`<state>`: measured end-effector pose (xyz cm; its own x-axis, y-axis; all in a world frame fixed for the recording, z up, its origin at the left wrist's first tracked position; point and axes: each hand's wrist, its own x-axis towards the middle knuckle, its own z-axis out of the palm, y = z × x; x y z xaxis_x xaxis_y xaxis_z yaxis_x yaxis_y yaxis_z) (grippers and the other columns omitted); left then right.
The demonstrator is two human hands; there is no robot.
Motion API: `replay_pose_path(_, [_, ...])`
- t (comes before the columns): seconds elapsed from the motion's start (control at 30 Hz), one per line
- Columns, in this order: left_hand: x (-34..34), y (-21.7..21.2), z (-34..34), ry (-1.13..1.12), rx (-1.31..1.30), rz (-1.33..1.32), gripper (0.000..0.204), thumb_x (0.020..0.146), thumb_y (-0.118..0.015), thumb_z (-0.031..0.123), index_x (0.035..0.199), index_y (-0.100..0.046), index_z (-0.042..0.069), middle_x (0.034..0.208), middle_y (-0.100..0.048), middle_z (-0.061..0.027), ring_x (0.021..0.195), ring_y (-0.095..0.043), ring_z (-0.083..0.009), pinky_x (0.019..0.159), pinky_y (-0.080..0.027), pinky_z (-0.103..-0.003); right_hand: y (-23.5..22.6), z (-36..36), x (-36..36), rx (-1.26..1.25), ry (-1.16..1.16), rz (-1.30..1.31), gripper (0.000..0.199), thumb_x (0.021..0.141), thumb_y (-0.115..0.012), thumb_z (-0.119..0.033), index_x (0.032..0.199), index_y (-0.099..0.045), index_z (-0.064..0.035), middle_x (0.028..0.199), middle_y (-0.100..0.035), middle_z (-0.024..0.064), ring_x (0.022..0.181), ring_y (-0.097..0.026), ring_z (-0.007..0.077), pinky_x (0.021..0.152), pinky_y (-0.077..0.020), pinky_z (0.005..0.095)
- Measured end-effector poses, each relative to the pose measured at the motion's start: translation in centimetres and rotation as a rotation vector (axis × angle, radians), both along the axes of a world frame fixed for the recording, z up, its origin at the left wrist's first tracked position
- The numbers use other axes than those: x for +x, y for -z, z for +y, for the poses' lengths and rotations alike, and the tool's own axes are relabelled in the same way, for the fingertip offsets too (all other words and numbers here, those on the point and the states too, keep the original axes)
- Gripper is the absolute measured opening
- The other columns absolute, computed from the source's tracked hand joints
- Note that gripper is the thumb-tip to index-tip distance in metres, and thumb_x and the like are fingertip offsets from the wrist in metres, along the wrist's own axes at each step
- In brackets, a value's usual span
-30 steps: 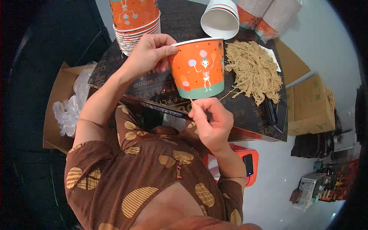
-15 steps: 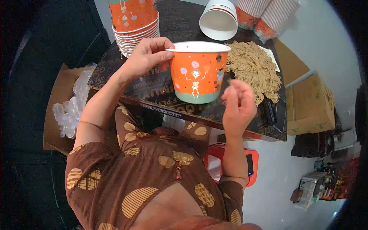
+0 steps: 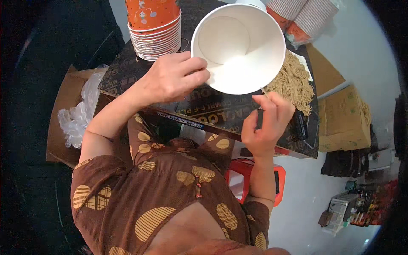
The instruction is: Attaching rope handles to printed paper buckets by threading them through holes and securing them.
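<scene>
in left hand point(image 3: 176, 78), tub point(image 3: 240, 49) now seen mouth-on, side-on earlier.

A dark tabletop point(image 3: 229, 111) with gold-brown printed lettering fills the middle, its edges bowed by the lens. A pale, plain wall point(image 3: 361, 63) rises on the right above a glossy whitish floor point(image 3: 306, 212) that catches small glints of light. A closed cardboard box point(image 3: 342, 121) stands beside the tabletop. A red-orange plastic piece point(image 3: 239, 170), perhaps a stool, shows below. Blurred clutter point(image 3: 376, 202) sits farther right; a near-black surface point(image 3: 29, 187) covers the left.
</scene>
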<state>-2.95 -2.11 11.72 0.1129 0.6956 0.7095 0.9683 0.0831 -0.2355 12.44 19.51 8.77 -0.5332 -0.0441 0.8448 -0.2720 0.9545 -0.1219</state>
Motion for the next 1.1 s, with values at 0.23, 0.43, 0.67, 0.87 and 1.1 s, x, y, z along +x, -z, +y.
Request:
replay_pose_path(0.23, [0.5, -0.9, 0.5, 0.086, -0.033, -0.025, 0.024, 0.069, -0.066, 0.005, 0.090, -0.055, 0.003, 0.089, -0.055, -0.0079, 0.071, -0.060, -0.0237, 0.052, -0.049, -0.034, 1.2, -0.7, -2.4, 0.234, 0.020, -0.050, 0.032, 0.071, -0.068, -0.009, 0.102, -0.062, -0.0069, 0.099, -0.058, 0.0051, 0.085, -0.053, 0.0262, 0.072, -0.0418, 0.0397])
replay_pose_path(0.43, [0.0, -0.6, 0.9, 0.073, 0.092, -0.197, 0.040, 0.072, -0.068, -0.004, 0.110, -0.061, 0.004, 0.115, -0.060, -0.0175, 0.083, -0.064, -0.0296, 0.070, -0.055, -0.034, 1.9, -1.3, -3.4, 0.132, -0.063, -0.038, 0.022, 0.073, -0.065, -0.002, 0.095, -0.064, -0.0049, 0.089, -0.059, 0.0067, 0.073, -0.054, 0.0264, 0.063, -0.0453, 0.0366])
replay_pose_path(0.67, [-0.7, 0.4, 0.2, -0.046, 0.104, -0.420, 0.064, 0.072, -0.076, 0.009, 0.130, -0.051, 0.008, 0.139, -0.041, -0.0210, 0.118, -0.052, -0.0343, 0.094, -0.048, -0.039, 2.0, -1.3, -3.8, -0.092, -0.144, -0.041, 0.013, 0.075, -0.067, -0.005, 0.088, -0.064, -0.0051, 0.082, -0.059, 0.0084, 0.071, -0.056, 0.0278, 0.062, -0.0469, 0.0378])
replay_pose_path(0.87, [0.0, 1.7, 0.6, -0.116, -0.036, -0.447, 0.108, 0.053, -0.089, 0.032, 0.143, -0.034, 0.010, 0.147, -0.029, -0.0230, 0.131, -0.036, -0.0413, 0.108, -0.033, -0.048, 0.8, -1.6, -3.1, -0.594, -0.134, -0.322, 0.014, 0.086, -0.062, -0.008, 0.076, -0.059, -0.0002, 0.064, -0.052, 0.0101, 0.053, -0.049, 0.0177, 0.052, -0.0413, 0.0318])
replay_pose_path(1.1, [-1.4, 2.3, 1.9, -0.117, -0.135, -0.463, 0.104, 0.053, -0.087, 0.037, 0.141, -0.038, 0.010, 0.140, -0.039, -0.0248, 0.124, -0.043, -0.0417, 0.105, -0.036, -0.048, -1.0, -0.9, -4.3, -1.537, -0.621, -0.533, 0.021, 0.095, -0.057, -0.018, 0.087, -0.063, 0.0007, 0.065, -0.052, -0.0040, 0.050, -0.041, 0.0015, 0.044, -0.0300, 0.0182])
